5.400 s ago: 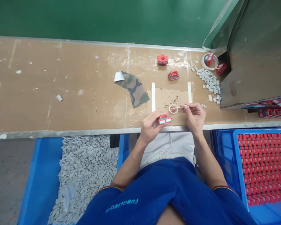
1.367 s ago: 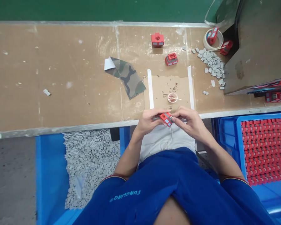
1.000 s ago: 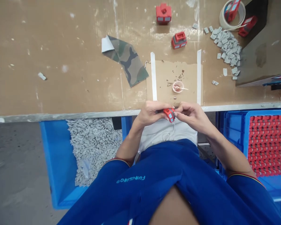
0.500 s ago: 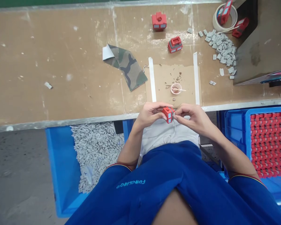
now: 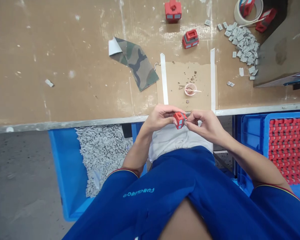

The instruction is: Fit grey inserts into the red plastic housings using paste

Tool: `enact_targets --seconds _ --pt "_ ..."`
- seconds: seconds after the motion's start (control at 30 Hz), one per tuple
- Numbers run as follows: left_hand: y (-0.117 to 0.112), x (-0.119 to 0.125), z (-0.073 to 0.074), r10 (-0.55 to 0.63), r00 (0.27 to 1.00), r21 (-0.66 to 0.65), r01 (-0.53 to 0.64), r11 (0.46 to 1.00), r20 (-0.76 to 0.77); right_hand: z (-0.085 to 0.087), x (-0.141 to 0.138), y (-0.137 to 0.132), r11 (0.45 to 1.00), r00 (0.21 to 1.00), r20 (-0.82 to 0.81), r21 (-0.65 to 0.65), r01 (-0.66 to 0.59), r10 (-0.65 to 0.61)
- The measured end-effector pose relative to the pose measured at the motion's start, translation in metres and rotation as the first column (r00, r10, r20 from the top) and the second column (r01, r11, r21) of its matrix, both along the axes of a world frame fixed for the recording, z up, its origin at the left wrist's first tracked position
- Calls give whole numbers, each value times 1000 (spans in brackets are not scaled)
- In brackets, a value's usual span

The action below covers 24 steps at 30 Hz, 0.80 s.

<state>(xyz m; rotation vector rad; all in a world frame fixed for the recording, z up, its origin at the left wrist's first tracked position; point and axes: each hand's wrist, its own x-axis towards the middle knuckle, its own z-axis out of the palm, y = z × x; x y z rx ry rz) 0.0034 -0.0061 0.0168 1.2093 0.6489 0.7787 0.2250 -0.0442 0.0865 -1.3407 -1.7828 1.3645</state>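
At the table's front edge, my left hand point(image 5: 159, 117) is closed round a small red toy vehicle part point(image 5: 179, 120) with pale blue windows and a grey band. Thumb and fingertips of my right hand point(image 5: 207, 125) are pinched together against the part's right side; whatever lies between them is too small to make out. Just beyond the hands stands a small translucent cup point(image 5: 190, 89) with a thin white stick in it. Two similar red toy parts, one plain red on top point(image 5: 173, 12) and one with a grey band point(image 5: 190, 39), sit farther back.
Small grey tiles point(image 5: 245, 45) lie heaped at the right, near a tape roll point(image 5: 237, 15). A camouflage cloth strip point(image 5: 142, 68) rests left of the cup. Below the table are a blue bin point(image 5: 58, 176) of grey pieces and a blue crate point(image 5: 266, 146) of red parts.
The view has shifted, so the table items sit slightly higher in the picture. Both hands remain at the red toy part, which has tilted a little.
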Motion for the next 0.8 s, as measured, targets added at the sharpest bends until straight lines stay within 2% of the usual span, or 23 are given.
enact_targets --seconds 0.13,0.27,0.33,0.43,0.53,0.67,0.8 --pt "1 3 -3 40 998 48 -42 998 43 6 -4 -4 987 998 34 157 40 -46" --pt "2 10 -6 153 986 179 -164 970 71 1 -9 -8 931 976 117 340 134 -183" --pt "1 12 -8 201 978 231 -207 951 51 -2 -13 -10 904 961 135 392 173 -242" --pt "-1 13 -9 220 975 250 -219 943 24 -7 -18 -13 885 954 110 415 211 -279" --pt "-3 12 -6 184 982 181 -187 966 30 -10 -21 -14 875 950 111 432 219 -293" --pt "-2 11 -2 154 987 91 -157 983 44 -12 -23 -11 882 957 92 421 213 -275" --pt "-2 10 1 150 986 76 -156 985 74 -11 -24 -8 893 972 55 409 188 -230"
